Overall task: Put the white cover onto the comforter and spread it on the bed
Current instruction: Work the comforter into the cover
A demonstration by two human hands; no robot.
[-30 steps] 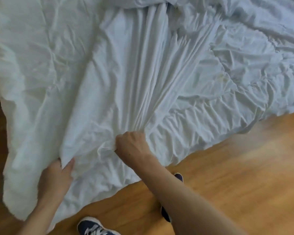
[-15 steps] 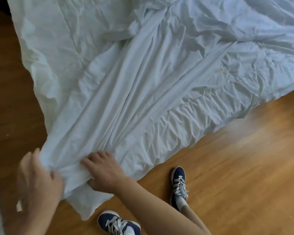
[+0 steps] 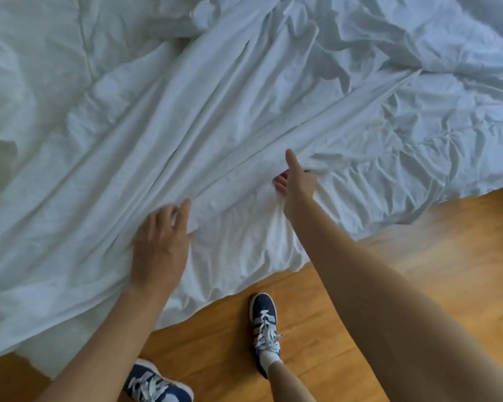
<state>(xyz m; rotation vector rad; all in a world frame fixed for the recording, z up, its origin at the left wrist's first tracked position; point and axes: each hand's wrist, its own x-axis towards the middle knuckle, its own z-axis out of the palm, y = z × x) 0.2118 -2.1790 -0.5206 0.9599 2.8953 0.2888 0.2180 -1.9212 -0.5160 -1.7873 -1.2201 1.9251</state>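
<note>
Your left hand lies at lower centre-left of the frame, palm down on the white cover, fingers loosely bent into a fold; whether it truly grips the cloth cannot be told. Your right hand, at centre, has the thumb raised and the fingers curled into a bunch of cover. Judged step: drawing the cover down over the comforter, whose crinkled, quilted surface shows along the right side.

To do it well, take the cover's edge firmly in both hands, set well apart, and pull evenly toward the lower edge of the frame, so the long pleats running to the upper right flatten rather than bunch. Check that the comforter's corner sits inside the cover's corner before pulling further.

The bedding fills the upper and left frame, directly under both hands; its lower edge hangs onto the wooden floor just above your shoes.
</note>
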